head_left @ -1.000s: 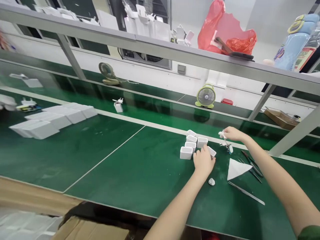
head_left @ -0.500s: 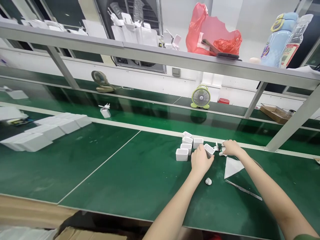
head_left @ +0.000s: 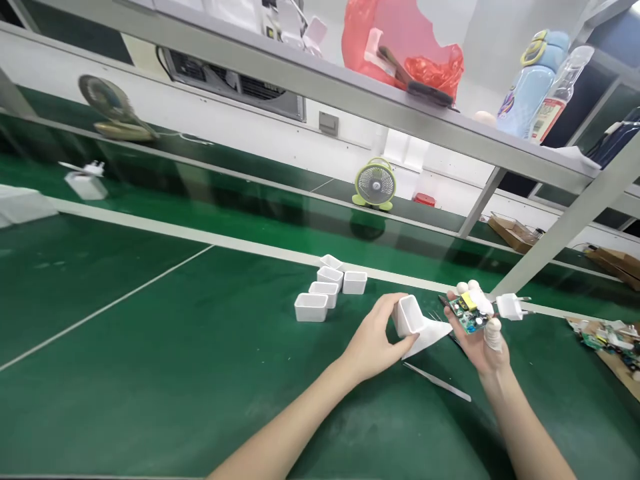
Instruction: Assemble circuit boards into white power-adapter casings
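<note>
My left hand [head_left: 377, 339] grips a white plastic case [head_left: 409, 316] between thumb and fingers, its open end tilted up. In my right hand [head_left: 483, 347], palm up, rests a green circuit board [head_left: 469, 312] with yellow and blue parts, joined to a white plug [head_left: 510, 307] with metal pins. White covers sit on several of its fingertips. Left of my hands, several open white cases stand together, the nearest one [head_left: 311, 308] in front. A white paper sheet [head_left: 425, 337] lies behind and below the held case. A thin metal tool [head_left: 439, 383] lies on the green table.
Across the green table runs a pale strip [head_left: 250, 248]. A green fan [head_left: 375, 183] stands beyond it. At the right edge, circuit boards [head_left: 613, 341] lie on cardboard. A slanted metal post [head_left: 555, 230] rises behind my right hand. An overhead shelf [head_left: 320, 70] holds bottles and a red bag.
My left hand has lifted a white case off the table. My right hand has turned palm up with the board and plug now visible in it. The view has shifted right.
</note>
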A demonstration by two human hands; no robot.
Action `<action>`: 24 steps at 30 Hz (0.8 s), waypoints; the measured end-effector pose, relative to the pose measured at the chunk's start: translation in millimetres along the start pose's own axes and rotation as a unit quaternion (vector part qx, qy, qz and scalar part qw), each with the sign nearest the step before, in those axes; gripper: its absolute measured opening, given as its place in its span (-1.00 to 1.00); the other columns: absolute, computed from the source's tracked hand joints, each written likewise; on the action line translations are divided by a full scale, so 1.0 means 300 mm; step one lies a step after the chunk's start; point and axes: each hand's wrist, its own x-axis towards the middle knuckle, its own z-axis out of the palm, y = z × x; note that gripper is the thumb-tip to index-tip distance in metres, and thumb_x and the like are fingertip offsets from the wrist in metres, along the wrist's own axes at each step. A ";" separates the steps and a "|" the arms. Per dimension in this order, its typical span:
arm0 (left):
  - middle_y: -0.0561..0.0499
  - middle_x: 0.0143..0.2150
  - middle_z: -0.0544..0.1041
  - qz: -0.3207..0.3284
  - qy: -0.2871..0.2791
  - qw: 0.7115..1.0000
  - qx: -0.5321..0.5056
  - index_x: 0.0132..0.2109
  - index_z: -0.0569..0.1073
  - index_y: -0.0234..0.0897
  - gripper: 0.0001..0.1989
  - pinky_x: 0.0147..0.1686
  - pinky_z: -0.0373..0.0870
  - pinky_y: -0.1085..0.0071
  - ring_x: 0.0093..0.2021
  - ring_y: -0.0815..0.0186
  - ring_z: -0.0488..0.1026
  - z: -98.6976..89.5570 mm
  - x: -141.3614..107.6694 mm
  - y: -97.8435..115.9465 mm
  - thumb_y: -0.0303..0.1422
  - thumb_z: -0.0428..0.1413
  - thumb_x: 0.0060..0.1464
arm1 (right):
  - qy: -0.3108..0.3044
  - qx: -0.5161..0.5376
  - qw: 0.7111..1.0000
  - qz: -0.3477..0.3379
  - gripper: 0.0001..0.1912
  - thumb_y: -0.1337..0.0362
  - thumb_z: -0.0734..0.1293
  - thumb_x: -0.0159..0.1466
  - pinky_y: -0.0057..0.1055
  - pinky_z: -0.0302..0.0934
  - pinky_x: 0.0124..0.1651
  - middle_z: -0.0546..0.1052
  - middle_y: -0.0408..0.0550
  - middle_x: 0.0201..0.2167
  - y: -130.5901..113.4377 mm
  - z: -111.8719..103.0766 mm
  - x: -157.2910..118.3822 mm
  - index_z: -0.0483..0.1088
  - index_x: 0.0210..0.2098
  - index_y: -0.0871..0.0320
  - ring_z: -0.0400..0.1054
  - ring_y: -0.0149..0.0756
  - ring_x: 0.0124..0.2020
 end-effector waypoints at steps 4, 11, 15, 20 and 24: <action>-0.09 0.08 0.42 -0.014 -0.063 0.996 -0.058 0.11 0.25 -0.16 -0.46 -0.02 0.41 0.26 -0.01 0.16 0.43 0.016 -0.033 0.020 -0.30 0.22 -0.01 | -0.004 0.073 0.996 0.053 -0.23 -0.30 0.35 0.07 0.12 0.03 0.31 0.37 -0.10 0.20 0.061 -0.003 -0.060 0.20 0.21 -0.27 0.23 0.01 0.24; -0.13 -0.06 0.51 -0.133 -0.179 0.887 -0.404 0.08 0.38 -0.28 -0.48 -0.06 0.36 0.24 -0.08 0.12 0.47 0.036 -0.044 0.041 -0.06 0.15 0.05 | 0.005 0.132 0.988 0.084 -0.19 -0.29 0.44 -0.04 0.13 -0.03 0.34 0.44 -0.04 0.12 0.060 0.002 -0.137 0.27 0.16 -0.24 0.18 0.07 0.28; -0.07 -0.53 0.48 -0.291 -0.240 0.703 -0.603 -0.19 0.47 -0.43 -0.34 -0.57 0.17 0.43 -0.66 0.38 0.30 0.077 -0.059 -0.001 0.16 -0.07 0.09 | -0.024 0.140 0.985 0.094 -0.21 -0.26 0.46 -0.06 0.13 0.00 0.32 0.48 -0.01 0.06 0.054 0.028 -0.138 0.31 0.11 -0.18 0.18 0.07 0.27; -0.01 -0.56 0.47 -0.332 -0.294 0.598 -0.668 -0.26 0.44 -0.35 -0.47 -0.70 -0.14 0.51 -0.80 0.49 0.08 0.099 -0.080 -0.024 0.07 -0.12 0.17 | -0.012 0.120 0.986 0.117 -0.16 -0.25 0.52 -0.19 0.08 0.19 0.21 0.52 0.06 -0.02 0.047 0.073 -0.135 0.38 0.03 -0.09 0.29 0.14 0.18; 0.04 -0.62 0.43 -0.326 -0.328 0.581 -0.670 -0.30 0.45 -0.36 -0.48 -0.74 -0.16 0.52 -0.83 0.51 0.04 0.095 -0.080 -0.017 0.06 -0.07 0.16 | -0.025 0.101 0.985 0.137 -0.27 -0.21 0.50 -0.09 0.03 0.32 0.11 0.54 0.02 -0.06 0.046 0.072 -0.148 0.39 0.02 -0.08 0.42 0.06 0.03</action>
